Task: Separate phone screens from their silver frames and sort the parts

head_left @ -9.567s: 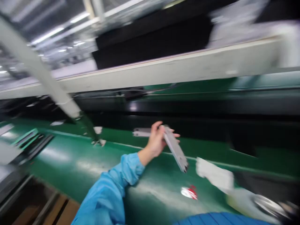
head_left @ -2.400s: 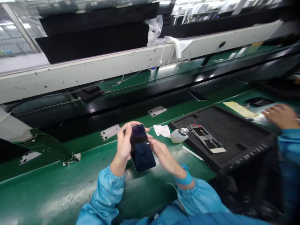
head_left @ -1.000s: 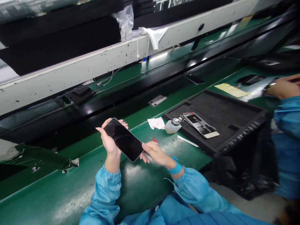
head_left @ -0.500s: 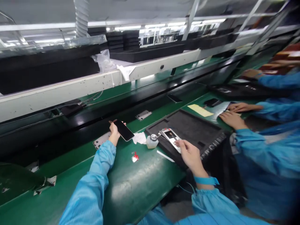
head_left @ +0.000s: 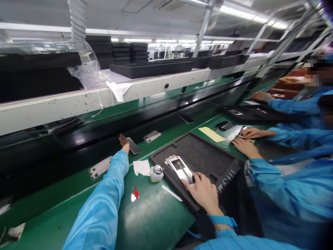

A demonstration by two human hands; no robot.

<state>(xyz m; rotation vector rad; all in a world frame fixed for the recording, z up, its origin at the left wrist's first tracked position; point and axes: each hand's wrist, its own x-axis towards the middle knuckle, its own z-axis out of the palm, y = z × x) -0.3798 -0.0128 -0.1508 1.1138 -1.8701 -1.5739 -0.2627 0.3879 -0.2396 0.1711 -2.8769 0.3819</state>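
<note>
My left hand (head_left: 124, 142) reaches out over the dark belt, closed at the left edge of a dark-screened phone (head_left: 134, 146). Part of its grip is hidden, and the phone lies low at the belt's edge. My right hand (head_left: 204, 191) is closed on the near end of a white phone panel (head_left: 179, 165), thumb on one side and fingers on the other. That panel tops a small fanned stack on the black foam tray (head_left: 218, 152). A narrow grey strip runs along the panel to my fingers; I cannot make out what it is.
Between my arms are a dispenser bottle (head_left: 156, 174), a white wipe (head_left: 142, 167), a red-and-white scrap (head_left: 135, 195) and a white strip (head_left: 171, 193). Phone frames (head_left: 100, 167) lie along the belt. At right, a co-worker's hands (head_left: 246, 146) work near yellow paper (head_left: 212, 134).
My left hand has carried the phone away from the wipe to the belt's edge. My right hand has moved further over the white panel. The view has shifted right.
</note>
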